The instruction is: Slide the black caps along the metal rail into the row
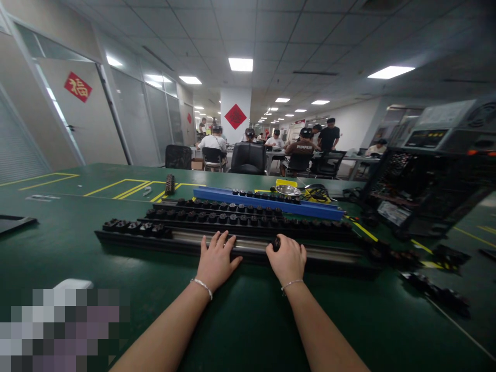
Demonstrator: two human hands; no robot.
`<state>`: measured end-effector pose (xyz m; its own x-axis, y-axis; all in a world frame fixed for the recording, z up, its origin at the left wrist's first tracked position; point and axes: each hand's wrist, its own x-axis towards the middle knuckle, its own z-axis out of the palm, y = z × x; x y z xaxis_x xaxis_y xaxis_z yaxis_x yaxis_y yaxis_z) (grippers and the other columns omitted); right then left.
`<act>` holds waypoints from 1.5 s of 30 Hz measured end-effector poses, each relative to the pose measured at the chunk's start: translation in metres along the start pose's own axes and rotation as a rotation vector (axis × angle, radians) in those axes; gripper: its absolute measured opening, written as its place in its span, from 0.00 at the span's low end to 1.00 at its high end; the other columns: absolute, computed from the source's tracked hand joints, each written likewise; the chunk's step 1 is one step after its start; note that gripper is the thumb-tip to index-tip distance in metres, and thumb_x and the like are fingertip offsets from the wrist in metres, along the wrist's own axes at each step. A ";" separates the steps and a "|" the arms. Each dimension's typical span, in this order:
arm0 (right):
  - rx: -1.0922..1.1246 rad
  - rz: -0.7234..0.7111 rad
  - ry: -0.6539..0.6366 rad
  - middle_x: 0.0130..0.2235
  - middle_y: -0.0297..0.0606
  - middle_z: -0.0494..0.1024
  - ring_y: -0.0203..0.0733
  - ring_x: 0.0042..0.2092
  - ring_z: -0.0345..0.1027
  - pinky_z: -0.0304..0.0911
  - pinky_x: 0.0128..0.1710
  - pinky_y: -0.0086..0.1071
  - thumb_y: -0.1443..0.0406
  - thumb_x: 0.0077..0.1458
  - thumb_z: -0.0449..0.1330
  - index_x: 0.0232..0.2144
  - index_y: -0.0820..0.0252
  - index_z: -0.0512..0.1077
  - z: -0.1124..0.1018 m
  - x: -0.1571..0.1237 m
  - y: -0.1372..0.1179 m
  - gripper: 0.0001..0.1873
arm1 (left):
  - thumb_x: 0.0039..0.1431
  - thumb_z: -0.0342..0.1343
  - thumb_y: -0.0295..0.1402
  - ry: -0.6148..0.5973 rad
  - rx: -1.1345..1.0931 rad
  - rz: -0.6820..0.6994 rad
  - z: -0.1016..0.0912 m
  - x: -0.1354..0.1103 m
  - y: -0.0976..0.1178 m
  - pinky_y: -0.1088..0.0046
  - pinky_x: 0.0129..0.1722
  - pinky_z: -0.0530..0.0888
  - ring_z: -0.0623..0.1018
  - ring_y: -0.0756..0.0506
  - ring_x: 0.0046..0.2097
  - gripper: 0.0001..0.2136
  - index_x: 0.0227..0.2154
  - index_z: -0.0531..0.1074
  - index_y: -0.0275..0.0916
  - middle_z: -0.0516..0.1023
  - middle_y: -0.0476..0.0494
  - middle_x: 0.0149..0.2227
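My left hand (216, 260) lies flat with fingers spread on the near edge of a long black rail (155, 238) on the green table. My right hand (287, 260) is curled beside it, its fingers pinching a small black knob (276, 243) at the rail. Behind this rail lie two more black rails (217, 217) carrying rows of several black knobs, and a blue rail (267, 202) with knobs at the back. Both wrists wear thin bracelets.
A dark machine frame with electronics (430, 170) stands at the right. Loose black parts (434, 294) lie at the right on the table. A metal dish (287, 189) sits behind the blue rail. Several people sit at desks far back. A blurred patch covers the lower left.
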<state>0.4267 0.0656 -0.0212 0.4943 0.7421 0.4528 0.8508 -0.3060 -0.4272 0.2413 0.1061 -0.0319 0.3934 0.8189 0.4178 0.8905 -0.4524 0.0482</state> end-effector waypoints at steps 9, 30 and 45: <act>-0.029 -0.004 0.013 0.45 0.45 0.75 0.47 0.51 0.62 0.40 0.57 0.45 0.61 0.50 0.51 0.45 0.62 0.69 0.003 0.000 0.002 0.21 | 0.55 0.47 0.50 0.027 -0.005 0.034 0.000 0.000 -0.002 0.48 0.59 0.51 0.58 0.37 0.62 0.26 0.56 0.61 0.48 0.62 0.43 0.60; -0.070 0.045 0.064 0.46 0.44 0.74 0.48 0.53 0.60 0.39 0.58 0.44 0.59 0.50 0.51 0.46 0.62 0.68 0.004 -0.003 0.002 0.22 | 0.55 0.47 0.50 0.060 -0.098 -0.026 0.004 0.001 0.001 0.50 0.58 0.53 0.59 0.38 0.61 0.25 0.54 0.63 0.46 0.64 0.43 0.59; -0.060 0.056 0.022 0.45 0.43 0.75 0.46 0.51 0.62 0.40 0.57 0.44 0.59 0.50 0.51 0.47 0.60 0.67 -0.003 0.002 0.009 0.23 | 0.57 0.42 0.52 0.106 -0.112 -0.043 0.005 0.004 0.001 0.49 0.59 0.51 0.61 0.38 0.60 0.24 0.51 0.67 0.47 0.66 0.45 0.58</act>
<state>0.4356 0.0622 -0.0214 0.5446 0.7099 0.4466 0.8305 -0.3824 -0.4049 0.2445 0.1106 -0.0344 0.3242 0.7991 0.5064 0.8725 -0.4594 0.1663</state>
